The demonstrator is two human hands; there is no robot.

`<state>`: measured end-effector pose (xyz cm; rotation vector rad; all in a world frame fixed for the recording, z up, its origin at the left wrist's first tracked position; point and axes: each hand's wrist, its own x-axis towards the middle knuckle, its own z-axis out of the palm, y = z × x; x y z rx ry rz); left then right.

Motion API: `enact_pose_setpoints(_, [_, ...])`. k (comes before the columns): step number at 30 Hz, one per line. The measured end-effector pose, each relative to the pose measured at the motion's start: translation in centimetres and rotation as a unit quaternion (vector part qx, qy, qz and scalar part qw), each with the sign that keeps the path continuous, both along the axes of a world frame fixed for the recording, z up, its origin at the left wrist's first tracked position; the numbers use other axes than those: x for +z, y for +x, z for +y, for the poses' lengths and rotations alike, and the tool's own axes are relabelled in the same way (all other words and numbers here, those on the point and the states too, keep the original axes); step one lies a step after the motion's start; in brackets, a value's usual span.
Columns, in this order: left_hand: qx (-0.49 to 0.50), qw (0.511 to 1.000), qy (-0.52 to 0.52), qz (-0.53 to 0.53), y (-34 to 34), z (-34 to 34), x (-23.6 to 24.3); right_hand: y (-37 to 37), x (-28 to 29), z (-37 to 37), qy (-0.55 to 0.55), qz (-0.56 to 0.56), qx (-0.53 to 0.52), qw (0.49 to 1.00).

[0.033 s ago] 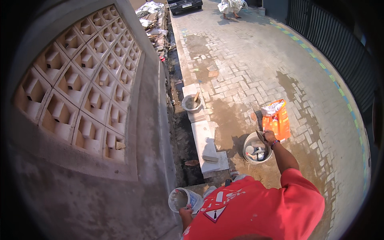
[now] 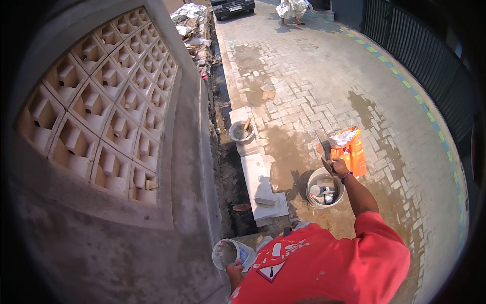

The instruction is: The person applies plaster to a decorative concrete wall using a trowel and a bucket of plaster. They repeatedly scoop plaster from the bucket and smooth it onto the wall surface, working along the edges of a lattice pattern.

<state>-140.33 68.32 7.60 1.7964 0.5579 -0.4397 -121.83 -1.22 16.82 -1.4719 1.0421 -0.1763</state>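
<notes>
right hand [image 2: 338, 165] was closed round a trowel [image 2: 327, 163] handle, held just over the far rim of the bucket [image 2: 324, 188]. blade was small & dark, hard to read; its long axis seemed to run up-left from the fist, tip pointing away from the person, towards the paving [image 2: 314, 86]. couldn't tell if blade touched the rim. bucket sat on the paving, w/ grey-white stuff & some bits inside, too small to make out. just beyond it stood an orange bag [image 2: 350, 150], top open, white lining showing.

left hand [image 2: 234, 267] gripped the near rim of a small pail [image 2: 230, 253], low in view; fingers mostly hidden behind the rim & the red shirt [image 2: 329, 268], which also covered that forearm. pail's inside looked grey, contents unclear.

left of bucket lay white blocks [image 2: 258, 182] in a row along a trench [image 2: 230, 172], w/ another tub [image 2: 241, 133] at the far end, a stick poking out. grey wall [image 2: 101, 243] w/ lattice blocks filled the left side. far top: a person's legs, cut off by the edge.
</notes>
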Motion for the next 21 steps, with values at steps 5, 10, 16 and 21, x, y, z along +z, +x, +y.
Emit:
enact_pose_setpoints(5, [0.266,0.939,-0.216,-0.017,-0.4,1.6,-2.7,10.3,15.0,-3.4,-0.1,-0.078,0.062,0.99])
enact_pose_setpoints(10, [0.074,0.993,0.05,-0.083,-2.0,1.6,-3.7,13.6,33.0,-4.8,-0.194,-0.244,-0.002,0.95])
enact_pose_setpoints(16, [0.26,0.958,-0.107,0.052,-1.6,1.2,-3.9,11.7,38.2,-3.0,-0.157,-0.361,-0.011,0.919])
enact_pose_setpoints(21, [0.347,0.913,-0.172,0.124,-0.6,0.9,-4.4,8.8,24.0,-1.3,-0.131,-0.237,-0.008,0.963])
